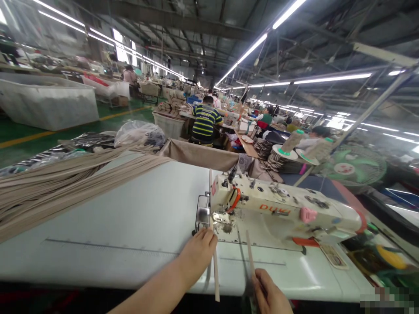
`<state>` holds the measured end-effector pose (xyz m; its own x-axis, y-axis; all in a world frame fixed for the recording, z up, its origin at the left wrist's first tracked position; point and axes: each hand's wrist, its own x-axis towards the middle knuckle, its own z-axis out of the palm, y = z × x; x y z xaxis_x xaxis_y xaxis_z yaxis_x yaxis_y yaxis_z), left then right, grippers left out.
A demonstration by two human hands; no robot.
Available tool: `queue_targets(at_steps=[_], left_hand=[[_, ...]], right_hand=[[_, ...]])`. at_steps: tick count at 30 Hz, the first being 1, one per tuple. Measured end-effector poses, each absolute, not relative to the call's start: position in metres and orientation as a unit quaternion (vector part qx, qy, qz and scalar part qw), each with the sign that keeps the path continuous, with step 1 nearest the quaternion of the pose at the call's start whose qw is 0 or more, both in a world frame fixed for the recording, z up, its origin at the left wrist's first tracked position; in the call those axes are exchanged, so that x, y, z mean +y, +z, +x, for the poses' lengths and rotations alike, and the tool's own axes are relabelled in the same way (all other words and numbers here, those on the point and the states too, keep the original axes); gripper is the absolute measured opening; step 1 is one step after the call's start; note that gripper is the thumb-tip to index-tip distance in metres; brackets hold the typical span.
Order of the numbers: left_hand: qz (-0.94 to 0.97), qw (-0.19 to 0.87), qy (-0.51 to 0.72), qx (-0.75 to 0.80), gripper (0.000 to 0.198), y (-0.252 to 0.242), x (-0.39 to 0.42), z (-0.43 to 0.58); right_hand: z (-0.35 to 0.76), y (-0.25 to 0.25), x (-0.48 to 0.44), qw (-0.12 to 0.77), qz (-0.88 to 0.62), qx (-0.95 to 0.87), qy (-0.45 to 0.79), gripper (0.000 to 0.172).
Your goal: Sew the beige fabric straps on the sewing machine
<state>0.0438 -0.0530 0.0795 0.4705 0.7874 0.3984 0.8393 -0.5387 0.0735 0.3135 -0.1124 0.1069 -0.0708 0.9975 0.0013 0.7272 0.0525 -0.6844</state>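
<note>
A cream sewing machine stands on a white worktable. My left hand lies just in front of the needle plate, fingers closed on a narrow beige fabric strip that runs under the presser foot and off the table's front edge. At the bottom edge, my right hand pinches a second thin beige strip that slants up toward the machine. A thick bundle of long beige strips is draped over the table's left side.
Thread cones stand behind the machine, with a green fan to the right. A person in a striped shirt sits at a station ahead. Plastic bags and a large white bin are at the left.
</note>
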Motion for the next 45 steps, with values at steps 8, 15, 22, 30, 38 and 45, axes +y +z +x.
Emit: queue_targets(at_steps=[8, 15, 22, 30, 38, 45], left_hand=[[-0.858, 0.062, -0.189, -0.473, 0.033, 0.086, -0.055, 0.042], [-0.861, 0.036, -0.189, -0.471, 0.025, 0.092, -0.056, 0.04], [-0.86, 0.023, -0.19, -0.474, 0.021, 0.095, -0.057, 0.039], [-0.845, 0.003, -0.217, -0.489, 0.029, 0.088, -0.055, 0.038], [-0.786, -0.104, -0.289, -0.537, 0.029, 0.085, -0.04, 0.027], [-0.772, -0.146, -0.267, -0.558, 0.021, 0.093, -0.035, 0.024]], right_hand=[[0.301, 0.1, -0.106, 0.235, -0.64, -0.68, 0.27, 0.052], [0.278, 0.112, -0.098, 0.265, -0.641, -0.667, 0.272, 0.056], [0.272, 0.112, -0.095, 0.257, -0.637, -0.661, 0.301, 0.058], [0.273, 0.111, -0.095, 0.263, -0.641, -0.65, 0.313, 0.058], [0.273, 0.108, -0.098, 0.277, -0.636, -0.657, 0.295, 0.056], [0.27, 0.111, -0.1, 0.274, -0.636, -0.655, 0.302, 0.055]])
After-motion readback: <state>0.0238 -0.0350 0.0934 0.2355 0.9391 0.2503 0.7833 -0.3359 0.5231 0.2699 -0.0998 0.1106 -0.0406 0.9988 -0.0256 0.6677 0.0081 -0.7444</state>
